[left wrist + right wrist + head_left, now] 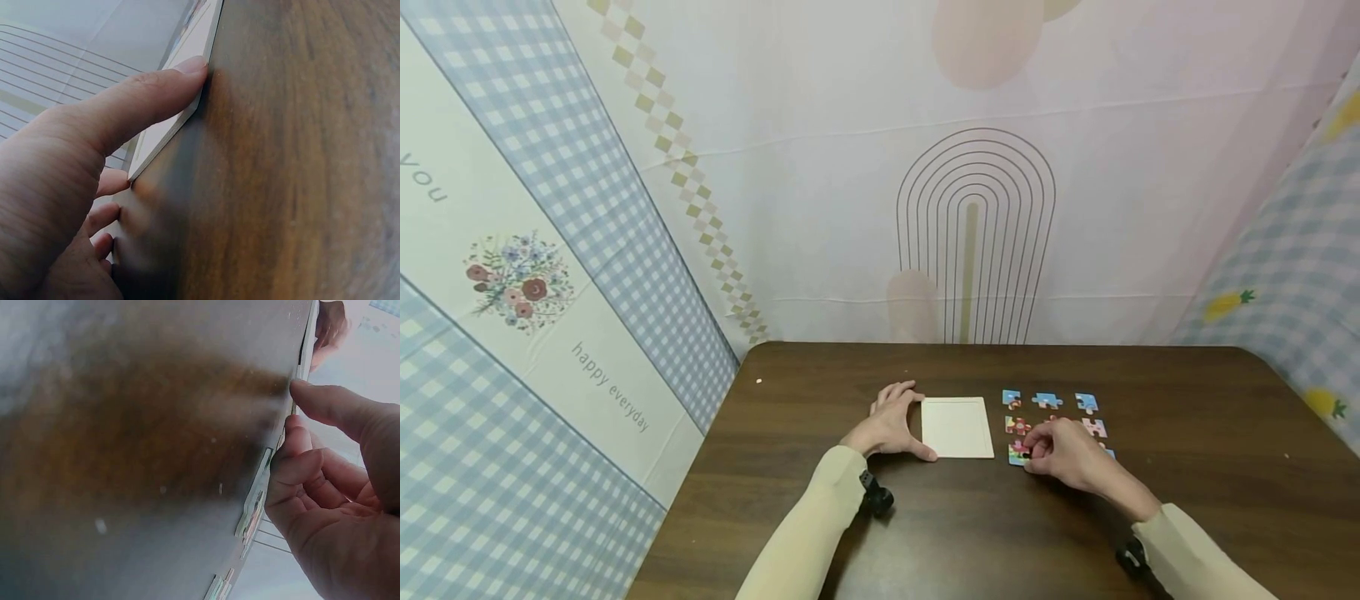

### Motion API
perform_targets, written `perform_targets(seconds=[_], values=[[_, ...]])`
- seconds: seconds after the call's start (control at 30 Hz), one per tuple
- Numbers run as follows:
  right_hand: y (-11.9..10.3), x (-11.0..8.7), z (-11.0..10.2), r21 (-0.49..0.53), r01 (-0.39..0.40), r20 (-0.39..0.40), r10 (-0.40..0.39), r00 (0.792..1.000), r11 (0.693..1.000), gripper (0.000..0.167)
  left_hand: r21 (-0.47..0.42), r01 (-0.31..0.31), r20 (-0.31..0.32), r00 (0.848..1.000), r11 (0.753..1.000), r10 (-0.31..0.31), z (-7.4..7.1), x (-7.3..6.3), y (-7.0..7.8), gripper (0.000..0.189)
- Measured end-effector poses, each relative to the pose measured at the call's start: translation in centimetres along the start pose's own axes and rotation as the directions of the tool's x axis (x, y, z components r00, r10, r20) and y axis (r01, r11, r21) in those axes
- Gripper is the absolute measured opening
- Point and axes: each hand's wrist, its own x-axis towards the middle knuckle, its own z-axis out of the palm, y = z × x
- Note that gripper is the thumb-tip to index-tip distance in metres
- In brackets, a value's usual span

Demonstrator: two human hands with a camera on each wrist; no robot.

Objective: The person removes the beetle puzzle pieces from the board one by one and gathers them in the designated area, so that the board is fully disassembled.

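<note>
In the head view a square cream puzzle board with a thin inner border lies flat on the table. My left hand rests spread at its left side, the thumb on the near-left corner and the index finger by the far-left corner. The left wrist view shows the straight thumb against the board's edge. To the right, my right hand pinches a colourful jigsaw piece at the near-left of a group of pieces, thumb and index tips at its right edge. This hand partly hides other pieces.
Several jigsaw pieces lie in spaced rows, among them a blue-topped piece, another blue piece, a third, a red one and a pink one. The brown wooden table meets a patterned cloth behind.
</note>
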Motion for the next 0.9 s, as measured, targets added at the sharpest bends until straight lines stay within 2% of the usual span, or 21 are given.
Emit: perform_targets(seconds=[0.33,0.43,0.53,0.67,0.77,0.9], values=[[0.0,0.2,0.0,0.003,-0.032,0.013,0.032,0.999,0.999,0.021,0.013,-0.004,0.004,1.0,1.0,0.004,-0.1,0.3,-0.1,0.101],[0.0,0.2,-0.2,0.022,-0.071,0.005,0.071,0.997,0.997,0.023,0.019,-0.006,0.007,1.0,1.0,0.006,-0.2,0.4,-0.2,0.102],[-0.1,-0.1,-0.7,0.047,-0.097,-0.041,0.099,0.994,0.994,0.023,0.026,-0.01,0.011,1.0,1.0,0.009,-0.2,0.4,-0.3,0.102],[0.2,-0.4,-1.7,0.062,-0.103,-0.15,0.112,0.982,0.993,0.02,0.03,-0.013,0.017,1.0,0.999,0.012,-0.5,0.2,-0.2,0.102],[0.6,-0.3,-2.4,0.056,-0.107,-0.219,0.116,0.969,0.993,0.024,0.03,-0.013,0.02,1.0,0.999,0.012,-0.9,0.2,-0.1,0.103],[1.2,0.0,-3.1,0.051,-0.101,-0.274,0.111,0.955,0.994,0.031,0.016,-0.008,0.02,1.0,1.0,0.008,-1.4,0.3,-0.2,0.107]])
